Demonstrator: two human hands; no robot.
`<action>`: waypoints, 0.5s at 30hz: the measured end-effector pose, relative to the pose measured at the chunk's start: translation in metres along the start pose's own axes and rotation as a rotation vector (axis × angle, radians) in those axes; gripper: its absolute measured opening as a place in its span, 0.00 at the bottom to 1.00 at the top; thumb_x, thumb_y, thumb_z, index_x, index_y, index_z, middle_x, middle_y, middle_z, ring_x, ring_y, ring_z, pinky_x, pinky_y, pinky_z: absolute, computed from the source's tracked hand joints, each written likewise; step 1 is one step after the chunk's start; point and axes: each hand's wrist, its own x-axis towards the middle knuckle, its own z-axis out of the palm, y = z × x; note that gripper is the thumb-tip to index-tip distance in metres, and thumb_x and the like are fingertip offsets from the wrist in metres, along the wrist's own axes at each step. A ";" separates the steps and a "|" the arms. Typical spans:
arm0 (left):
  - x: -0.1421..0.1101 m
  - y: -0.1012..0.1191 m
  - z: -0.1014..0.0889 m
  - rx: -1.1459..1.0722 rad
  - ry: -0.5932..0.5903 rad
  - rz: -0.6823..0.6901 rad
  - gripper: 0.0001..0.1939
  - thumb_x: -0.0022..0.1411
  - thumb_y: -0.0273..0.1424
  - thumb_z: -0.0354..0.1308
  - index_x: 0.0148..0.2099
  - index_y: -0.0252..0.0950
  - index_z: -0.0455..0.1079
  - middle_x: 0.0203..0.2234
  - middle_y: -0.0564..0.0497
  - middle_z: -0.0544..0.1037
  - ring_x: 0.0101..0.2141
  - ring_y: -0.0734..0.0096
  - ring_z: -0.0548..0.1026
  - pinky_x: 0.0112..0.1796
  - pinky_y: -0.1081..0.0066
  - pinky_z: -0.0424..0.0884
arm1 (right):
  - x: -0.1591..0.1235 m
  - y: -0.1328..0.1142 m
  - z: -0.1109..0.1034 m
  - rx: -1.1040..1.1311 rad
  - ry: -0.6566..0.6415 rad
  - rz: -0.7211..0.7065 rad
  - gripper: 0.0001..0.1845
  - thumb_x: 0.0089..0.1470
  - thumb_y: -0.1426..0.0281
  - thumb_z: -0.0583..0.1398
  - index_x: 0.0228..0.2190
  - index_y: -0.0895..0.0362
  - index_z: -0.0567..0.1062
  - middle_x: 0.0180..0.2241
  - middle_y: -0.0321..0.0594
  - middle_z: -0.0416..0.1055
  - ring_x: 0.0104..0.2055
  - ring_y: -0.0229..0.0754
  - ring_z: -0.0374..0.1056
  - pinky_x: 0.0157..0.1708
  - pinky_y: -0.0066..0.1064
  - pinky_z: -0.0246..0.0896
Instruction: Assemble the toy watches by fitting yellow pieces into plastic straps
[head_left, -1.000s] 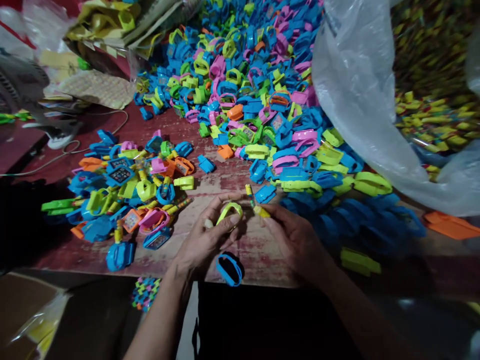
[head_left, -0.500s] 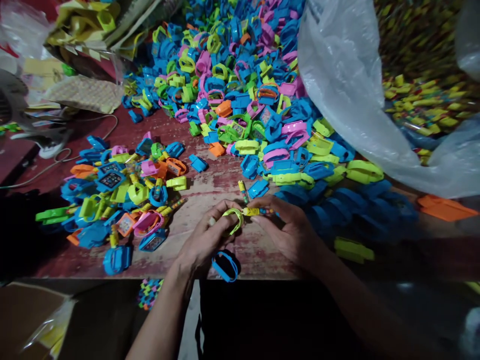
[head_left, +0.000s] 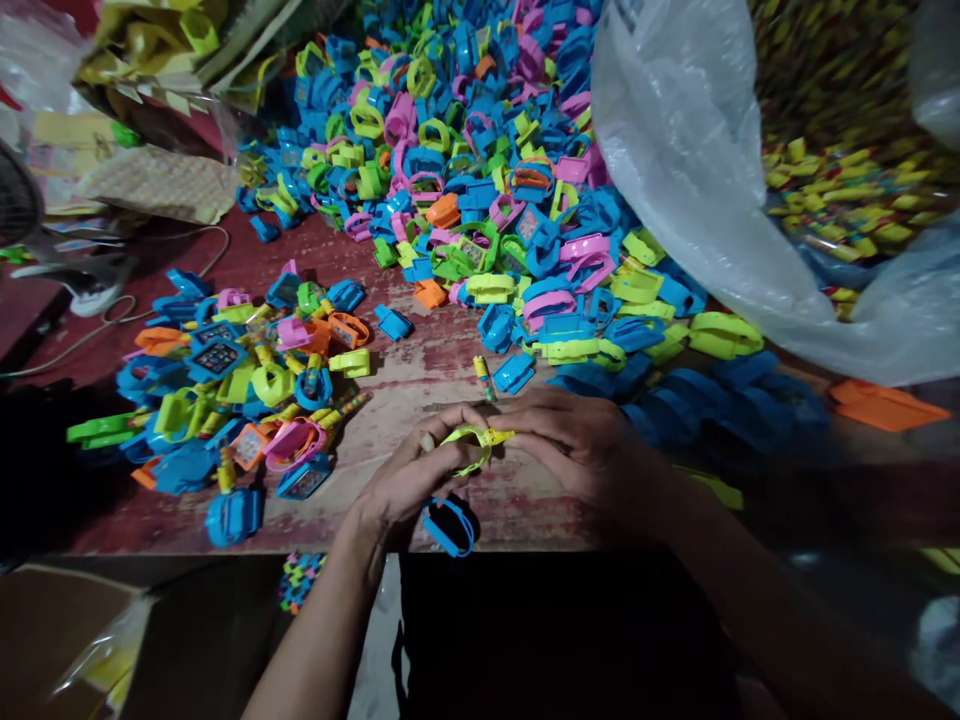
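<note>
Between the fingers of my left hand [head_left: 411,468] is a yellow-green toy watch [head_left: 482,452], its curved band facing right. My right hand [head_left: 581,440] pinches a small yellow-capped tube [head_left: 500,437] whose yellow end meets the watch band; the rest of it is covered by my fingers. Just in front of my hands, by the table edge, lies a blue toy watch [head_left: 448,527]. Another yellow-capped tube with coloured beads [head_left: 484,378] rests on the wood beyond my hands, beside a blue watch piece [head_left: 514,373].
A big heap of coloured toy watches [head_left: 450,200] covers the back of the table [head_left: 405,400]. To the left sits a smaller pile [head_left: 240,370], some with tubes attached. At right, a clear plastic bag [head_left: 675,150] borders many yellow-capped tubes [head_left: 847,190]. A fan [head_left: 82,275] stands far left.
My right hand has turned over and closed in toward the left hand, so the tube's beaded part no longer shows. The view has shifted slightly.
</note>
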 end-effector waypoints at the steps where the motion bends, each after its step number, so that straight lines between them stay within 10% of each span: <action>1: 0.001 0.000 0.000 0.003 -0.016 0.001 0.08 0.57 0.30 0.59 0.40 0.37 0.66 0.25 0.55 0.70 0.19 0.83 0.55 0.19 0.79 0.48 | 0.000 0.000 -0.001 -0.021 -0.012 -0.032 0.17 0.61 0.77 0.57 0.48 0.52 0.76 0.43 0.40 0.77 0.47 0.40 0.73 0.47 0.33 0.69; 15: 0.007 0.001 -0.001 0.019 -0.079 0.057 0.11 0.59 0.37 0.62 0.36 0.35 0.66 0.24 0.54 0.71 0.17 0.85 0.56 0.18 0.79 0.46 | 0.009 -0.014 -0.018 -0.151 -0.193 0.027 0.21 0.58 0.79 0.57 0.50 0.50 0.76 0.39 0.38 0.77 0.44 0.41 0.72 0.48 0.34 0.68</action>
